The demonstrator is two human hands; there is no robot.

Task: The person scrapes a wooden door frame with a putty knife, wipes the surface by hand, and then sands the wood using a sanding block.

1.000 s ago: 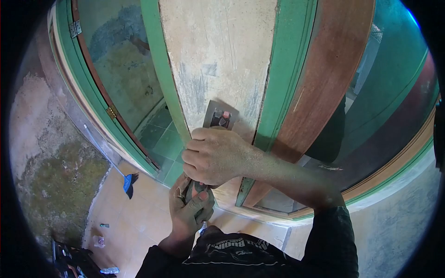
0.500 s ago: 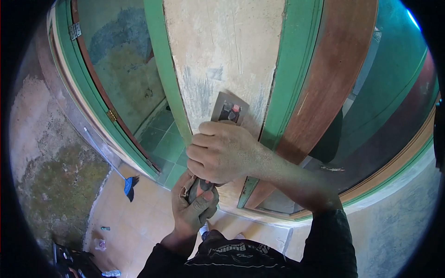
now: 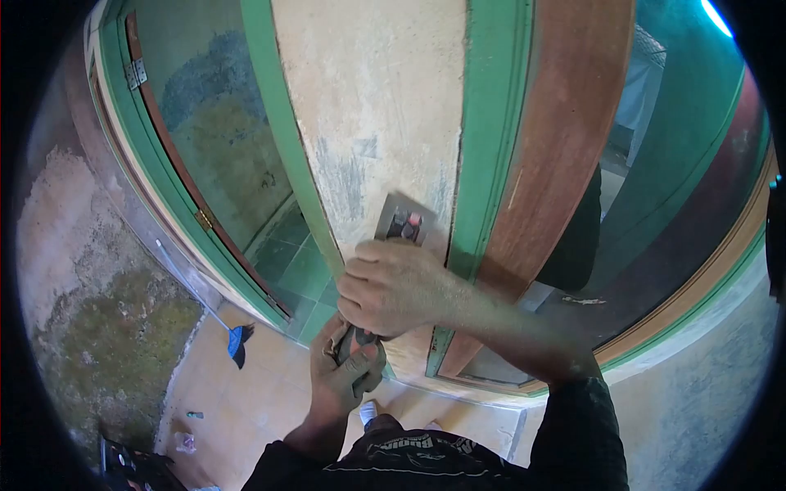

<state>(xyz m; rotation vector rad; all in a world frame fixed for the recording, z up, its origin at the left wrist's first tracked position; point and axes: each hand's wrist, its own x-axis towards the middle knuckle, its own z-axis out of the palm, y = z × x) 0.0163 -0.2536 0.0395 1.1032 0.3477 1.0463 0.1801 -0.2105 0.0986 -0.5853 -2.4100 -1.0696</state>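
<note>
My right hand [image 3: 393, 282] is closed around the grip of a flat trowel [image 3: 401, 219]. Its grey rectangular metal plate, with dark and pinkish-red fittings, points up against the pale wall [image 3: 377, 82]. Most of the grip is hidden under my fingers. Just below, my left hand [image 3: 348, 364] is wrapped around a dark grey and reddish piece [image 3: 354, 342]. Whether that piece belongs to the trowel cannot be made out. Grey smears [image 3: 340, 176] mark the wall above and left of the plate.
Green frames [image 3: 491, 123] border the wall strip, with a doorway at left and a brown wooden panel [image 3: 565, 139] at right. A blue broom [image 3: 239, 340] leans at lower left. Dark gear [image 3: 135, 462] sits on the tan floor [image 3: 221, 385].
Both hands and the trowel appear lower against the wall, the trowel plate shifting down. The whole view has also shifted a little; both grips stay closed.
</note>
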